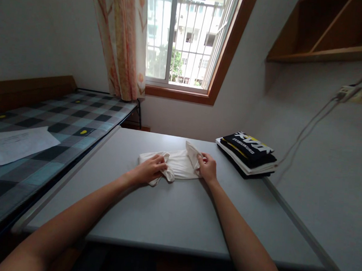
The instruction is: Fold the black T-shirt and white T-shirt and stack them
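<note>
A white piece of cloth, perhaps a garment, lies in a narrow strip on the white table. At its left end, my left hand pinches a bunched part of the fabric between thumb and fingers. My right hand grips the other end, where a corner of the cloth is lifted and folded up. Between the two hands the fabric lies fairly flat with slight creases. What kind of garment it is, I cannot tell.
A stack of folded clothes, black and white with a printed top piece, sits at the table's back right. On the left is a bed with a checked cover and papers. Cables hang along the right wall beneath a wooden shelf.
</note>
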`<state>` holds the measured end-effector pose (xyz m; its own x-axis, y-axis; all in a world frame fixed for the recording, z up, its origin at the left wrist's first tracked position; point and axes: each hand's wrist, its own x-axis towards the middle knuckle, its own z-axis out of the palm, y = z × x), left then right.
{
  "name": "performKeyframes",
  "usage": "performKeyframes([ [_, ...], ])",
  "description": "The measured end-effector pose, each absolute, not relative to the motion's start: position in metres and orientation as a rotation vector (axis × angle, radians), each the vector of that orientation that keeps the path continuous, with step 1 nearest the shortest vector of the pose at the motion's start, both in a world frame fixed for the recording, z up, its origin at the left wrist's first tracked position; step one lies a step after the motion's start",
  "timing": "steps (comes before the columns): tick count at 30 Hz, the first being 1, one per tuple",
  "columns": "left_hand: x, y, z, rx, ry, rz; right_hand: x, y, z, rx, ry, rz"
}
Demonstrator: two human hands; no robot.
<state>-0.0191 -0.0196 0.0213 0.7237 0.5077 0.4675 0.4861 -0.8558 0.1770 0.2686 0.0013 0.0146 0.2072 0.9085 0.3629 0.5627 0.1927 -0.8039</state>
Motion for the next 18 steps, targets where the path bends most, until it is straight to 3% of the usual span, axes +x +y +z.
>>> performKeyframes([
  [6,-0.069,0.021,0.018,2.163,1.387,1.507,0.320,0.008,0.031,-1.441,-0.888,0.163],
  [11,-0.117,0.044,0.021,1.344,1.648,2.051,0.315,-0.010,0.044,-1.676,-0.960,-0.254],
  [14,-0.129,0.039,0.028,1.365,1.750,2.273,0.290,-0.018,0.042,-1.669,-1.331,-0.310],
  [18,-0.112,0.017,0.033,2.033,1.766,2.296,0.262,-0.017,0.026,-1.646,-1.874,-0.134],
])
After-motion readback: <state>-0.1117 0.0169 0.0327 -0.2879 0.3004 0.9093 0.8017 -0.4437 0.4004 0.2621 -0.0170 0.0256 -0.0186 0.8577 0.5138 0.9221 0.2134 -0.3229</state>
